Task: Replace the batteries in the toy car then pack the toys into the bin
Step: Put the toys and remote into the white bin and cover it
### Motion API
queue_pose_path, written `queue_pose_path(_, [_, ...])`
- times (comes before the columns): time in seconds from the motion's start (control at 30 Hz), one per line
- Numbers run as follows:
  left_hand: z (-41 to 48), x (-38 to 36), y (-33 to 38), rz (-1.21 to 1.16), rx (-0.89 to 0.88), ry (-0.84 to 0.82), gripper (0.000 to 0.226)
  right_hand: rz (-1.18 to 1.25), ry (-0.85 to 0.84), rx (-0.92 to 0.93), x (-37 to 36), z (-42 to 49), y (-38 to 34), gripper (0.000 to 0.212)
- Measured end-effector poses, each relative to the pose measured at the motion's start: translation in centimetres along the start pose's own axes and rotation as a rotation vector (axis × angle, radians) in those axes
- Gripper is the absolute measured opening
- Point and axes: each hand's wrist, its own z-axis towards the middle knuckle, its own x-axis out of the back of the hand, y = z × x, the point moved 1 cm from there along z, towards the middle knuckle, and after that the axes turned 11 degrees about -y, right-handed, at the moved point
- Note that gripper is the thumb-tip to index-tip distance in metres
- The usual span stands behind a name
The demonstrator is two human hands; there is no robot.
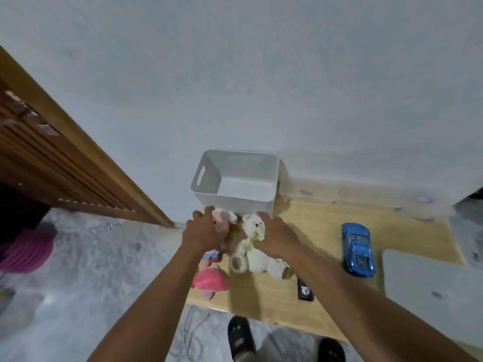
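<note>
**Bare arms, black slippers**

The person's left hand (205, 228) and right hand (278, 237) are bare. Both forearms run uncovered from the wrists to the bottom edge of the view. The feet wear chunky black slippers, a left slipper (240, 334) and a right slipper (331, 351). The left one's broad band bears a small pale marking, too blurred to read.

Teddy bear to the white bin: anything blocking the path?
Nothing visible. The right hand grips the teddy bear just in front of the white bin, which is open-topped and looks empty. Only its near wall needs clearing; the left hand holds a pink plush alongside.
</note>
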Motion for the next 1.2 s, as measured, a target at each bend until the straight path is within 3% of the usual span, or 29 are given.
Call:
queue_pose_path(0.23, [3.3, -2.9, -3.6, -0.119, -0.059, -0.222, 0.096, 0.041, 0.007, -0.163, -5.5, 3.5, -1.3, 0.089])
queue_pose_path(0.67, [5.3, -4.3, -4.5, -0.262, -0.194, -0.111, 0.077, -0.034, 0.182, -0.215, -7.2, 4.7, -1.4, 0.084])
queue_pose_path(0.83, [4.6, -3.5, -4.8, -0.263, -0.272, -0.053, 0.068, -0.027, 0.219, -0.179, -7.2, 4.1, -1.6, 0.087])
queue_pose_path(1.0, [3.1, -1.7, -6.4, -0.251, -0.298, 0.052, 0.072, -0.147, 0.291, -0.022, -7.1, 2.2, -4.4, 0.09])
queue_pose_path(1.2, [0.4, 2.3, -9.1, -0.29, -0.311, 0.333, 0.073, -0.257, 0.464, 0.111, -6.0, 0.2, -9.2, 0.093])
